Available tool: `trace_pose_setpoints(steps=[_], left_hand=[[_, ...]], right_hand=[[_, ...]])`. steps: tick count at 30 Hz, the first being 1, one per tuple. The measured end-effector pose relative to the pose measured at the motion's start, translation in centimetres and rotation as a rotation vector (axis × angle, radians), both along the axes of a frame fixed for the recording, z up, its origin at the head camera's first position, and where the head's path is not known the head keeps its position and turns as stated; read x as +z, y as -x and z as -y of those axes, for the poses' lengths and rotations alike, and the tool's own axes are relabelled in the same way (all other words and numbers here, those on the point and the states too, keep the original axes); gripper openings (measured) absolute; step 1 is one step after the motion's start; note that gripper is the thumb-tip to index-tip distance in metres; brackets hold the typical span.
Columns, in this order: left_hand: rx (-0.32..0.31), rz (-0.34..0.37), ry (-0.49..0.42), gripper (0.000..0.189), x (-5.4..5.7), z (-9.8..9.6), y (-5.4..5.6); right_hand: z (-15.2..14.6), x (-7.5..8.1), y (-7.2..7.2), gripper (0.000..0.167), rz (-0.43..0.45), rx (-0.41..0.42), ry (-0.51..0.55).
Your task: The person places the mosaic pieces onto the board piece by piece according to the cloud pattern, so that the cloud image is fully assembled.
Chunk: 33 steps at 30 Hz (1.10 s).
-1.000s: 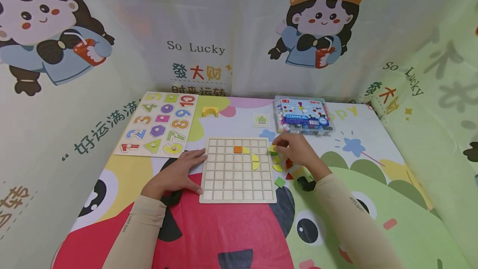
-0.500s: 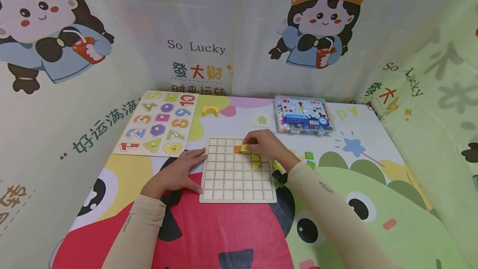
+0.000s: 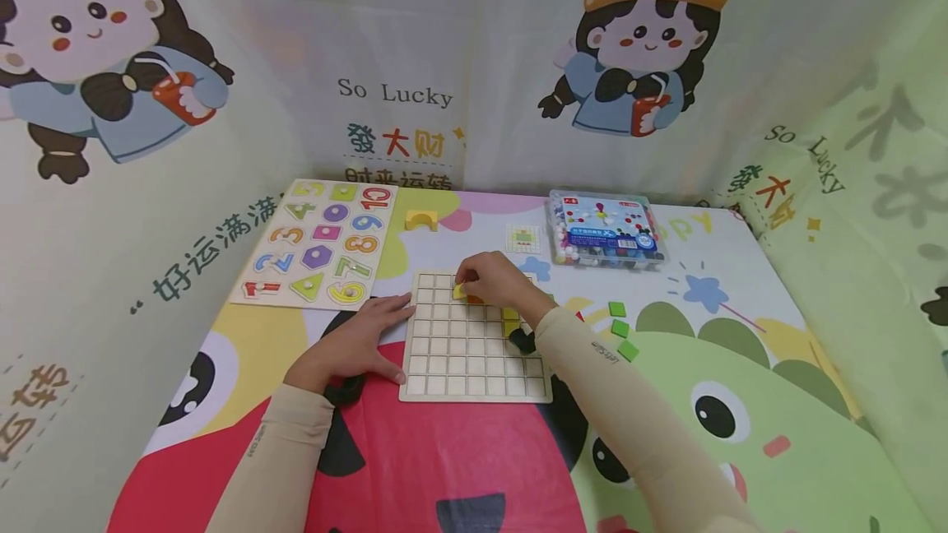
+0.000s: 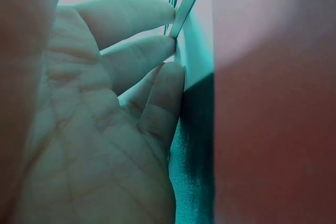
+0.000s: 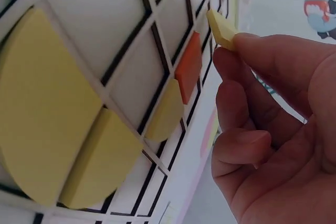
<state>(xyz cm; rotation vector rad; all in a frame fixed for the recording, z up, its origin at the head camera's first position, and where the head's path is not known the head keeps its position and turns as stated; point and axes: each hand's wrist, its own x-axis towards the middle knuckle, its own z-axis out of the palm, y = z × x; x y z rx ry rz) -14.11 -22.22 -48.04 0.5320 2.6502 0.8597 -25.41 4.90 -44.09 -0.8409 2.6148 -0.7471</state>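
The right hand (image 3: 494, 280) has been carried leftward across the board (image 3: 444, 364), the yellow piece (image 5: 223, 29) in its grip.
The yellow piece is pinched between thumb and forefinger, just left of the orange square (image 5: 190, 67); the other fingers are curled in. The hands are held apart, the left hand (image 3: 363, 341) laid along the board's left edge, thumb and fingers spread. Farther right, green squares (image 3: 620, 328) are laid out.

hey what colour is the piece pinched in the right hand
Yellow; the piece shows best in the right wrist view.
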Motion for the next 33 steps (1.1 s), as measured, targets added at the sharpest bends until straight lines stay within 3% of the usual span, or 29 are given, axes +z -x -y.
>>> trace_pose_setpoints(steps=[12,25,33], left_hand=[[-0.01,-0.006,-0.003,0.114,0.1,-0.2,0.0],[0.005,0.002,-0.014,0.113,0.0,-0.2,0.0],[0.014,0.008,-0.019,0.113,0.0,-0.2,0.0]], right_hand=[[0.5,-0.9,-0.1,0.005,-0.068,0.016,-0.087],[1.1,-0.6,-0.6,0.009,-0.146,0.041,-0.178],[0.3,0.1,-1.0,0.018,-0.105,0.014,-0.161]])
